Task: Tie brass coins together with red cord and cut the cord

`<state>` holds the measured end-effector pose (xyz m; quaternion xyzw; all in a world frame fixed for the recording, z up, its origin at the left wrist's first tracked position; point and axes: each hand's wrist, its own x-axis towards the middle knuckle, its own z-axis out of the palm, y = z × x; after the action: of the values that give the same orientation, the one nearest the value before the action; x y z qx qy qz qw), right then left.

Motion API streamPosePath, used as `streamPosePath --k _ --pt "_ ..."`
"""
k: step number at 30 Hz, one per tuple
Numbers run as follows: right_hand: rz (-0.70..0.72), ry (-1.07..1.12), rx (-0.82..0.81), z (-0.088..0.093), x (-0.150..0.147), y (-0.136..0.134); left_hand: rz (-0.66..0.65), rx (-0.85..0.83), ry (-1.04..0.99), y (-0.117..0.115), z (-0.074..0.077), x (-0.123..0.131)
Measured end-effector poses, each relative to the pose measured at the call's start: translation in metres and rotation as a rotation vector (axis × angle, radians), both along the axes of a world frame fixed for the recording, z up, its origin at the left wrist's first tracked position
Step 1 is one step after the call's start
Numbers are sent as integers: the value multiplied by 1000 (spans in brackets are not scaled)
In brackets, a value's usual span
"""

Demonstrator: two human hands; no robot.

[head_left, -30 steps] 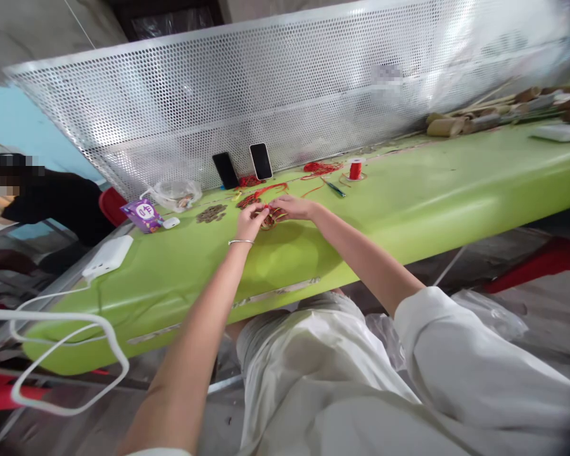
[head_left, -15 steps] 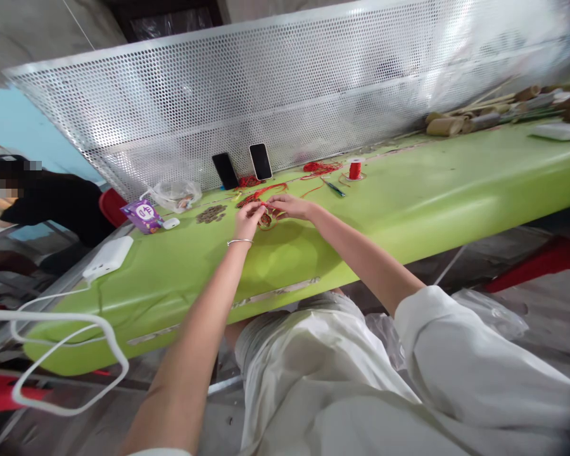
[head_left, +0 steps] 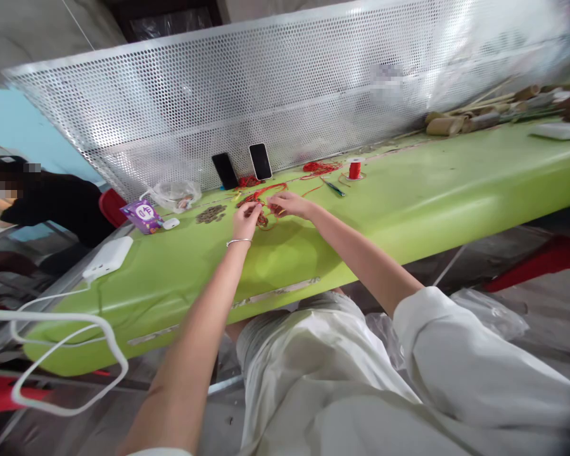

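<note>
My left hand (head_left: 247,218) is pinched on red cord over the green table, its wrist wearing a thin bangle. Just beneath those fingers hangs a cluster of brown, coin-like discs (head_left: 263,220) tied with the cord. To its right, my right hand (head_left: 291,204) has its thumb and fingers closed on red cord too, a small gap from the left. Fine detail between the fingertips is too small to make out. A bundle of red cord (head_left: 278,187) lies right behind the hands, and a pile of brown round discs (head_left: 211,214) sits left of them.
Two phones (head_left: 261,161) lean on the perforated metal screen (head_left: 194,120). A red cord spool (head_left: 355,170), tweezers (head_left: 335,189) and a red cord tangle (head_left: 320,168) lie right. A purple packet (head_left: 142,216) and white power bank (head_left: 108,258) lie left. A person sits far left.
My hands have moved slightly apart; the left has shifted a little left and down. The coin-like cluster now hangs nearer the left fingers. The table's other things are unmoved.
</note>
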<state>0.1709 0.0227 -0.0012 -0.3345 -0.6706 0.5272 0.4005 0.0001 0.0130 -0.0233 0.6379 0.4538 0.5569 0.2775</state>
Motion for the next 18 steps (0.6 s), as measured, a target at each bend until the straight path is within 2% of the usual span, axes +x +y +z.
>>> streamPosePath --k 18 --pt "80 -67 112 1 1 -4 29 28 -32 3 -2 -2"
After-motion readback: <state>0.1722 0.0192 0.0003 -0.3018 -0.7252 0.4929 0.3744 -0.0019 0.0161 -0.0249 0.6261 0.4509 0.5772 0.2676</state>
